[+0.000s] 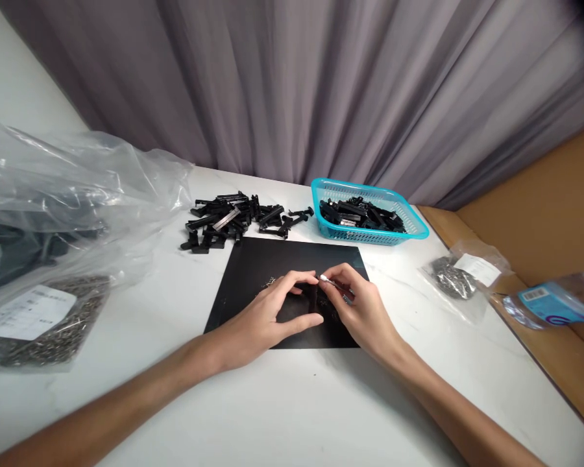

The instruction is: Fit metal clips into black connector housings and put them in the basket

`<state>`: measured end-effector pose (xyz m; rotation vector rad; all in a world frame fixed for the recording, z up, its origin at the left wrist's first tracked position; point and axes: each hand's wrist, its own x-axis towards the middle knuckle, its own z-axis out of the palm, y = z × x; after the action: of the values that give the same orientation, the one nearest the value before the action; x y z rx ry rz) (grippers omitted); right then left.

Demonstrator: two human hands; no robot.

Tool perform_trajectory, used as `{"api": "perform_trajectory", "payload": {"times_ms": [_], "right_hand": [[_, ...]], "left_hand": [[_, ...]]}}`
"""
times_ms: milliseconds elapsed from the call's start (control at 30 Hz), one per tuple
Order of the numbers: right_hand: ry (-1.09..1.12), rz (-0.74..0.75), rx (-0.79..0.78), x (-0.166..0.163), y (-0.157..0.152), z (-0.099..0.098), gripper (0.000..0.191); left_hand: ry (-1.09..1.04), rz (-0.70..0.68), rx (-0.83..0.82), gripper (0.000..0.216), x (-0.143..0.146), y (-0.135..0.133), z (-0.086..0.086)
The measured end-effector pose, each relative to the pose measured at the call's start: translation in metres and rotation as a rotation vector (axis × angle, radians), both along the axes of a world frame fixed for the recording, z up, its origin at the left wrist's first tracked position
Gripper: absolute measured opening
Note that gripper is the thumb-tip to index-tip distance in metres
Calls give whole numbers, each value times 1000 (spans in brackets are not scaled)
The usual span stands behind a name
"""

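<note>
I have both hands over the black mat (292,254). My left hand (275,314) reaches in from the mat's left side, thumb and fingertips curved apart around a dark part (313,299), which stands between them above the middle of the mat. I read it as gripped at its two ends, though dark on dark makes its outline hard to trace. My right hand (365,308), over the mat's right half, pinches a white-tipped stick (324,278) between thumb and fingers, the tip right beside the part's far end.

Small metal bits (271,282) lie on the mat, just past my left hand. Beyond the mat's far left corner I see a loose pile (224,220) of black parts; beyond its far right corner, a blue basket (418,228) holds more. Well left of the mat sits a labelled bag (80,324) of metal pieces; right of the mat, a smaller pouch (452,279) and, farther out, a bottle (549,301).
</note>
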<state>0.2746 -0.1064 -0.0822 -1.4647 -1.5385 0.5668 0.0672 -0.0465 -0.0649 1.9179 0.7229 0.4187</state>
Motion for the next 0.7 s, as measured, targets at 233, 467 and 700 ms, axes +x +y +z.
{"api": "perform_trajectory", "payload": {"times_ms": [233, 467, 700], "right_hand": [[34, -59, 68, 2, 1, 0, 10], [-140, -91, 60, 7, 3, 4, 9], [-241, -150, 33, 16, 6, 14, 8]], "left_hand": [[-110, 17, -31, 45, 5, 3, -6], [-50, -11, 258, 45, 0, 5, -10], [90, -129, 710, 27, 4, 3, -13]]}}
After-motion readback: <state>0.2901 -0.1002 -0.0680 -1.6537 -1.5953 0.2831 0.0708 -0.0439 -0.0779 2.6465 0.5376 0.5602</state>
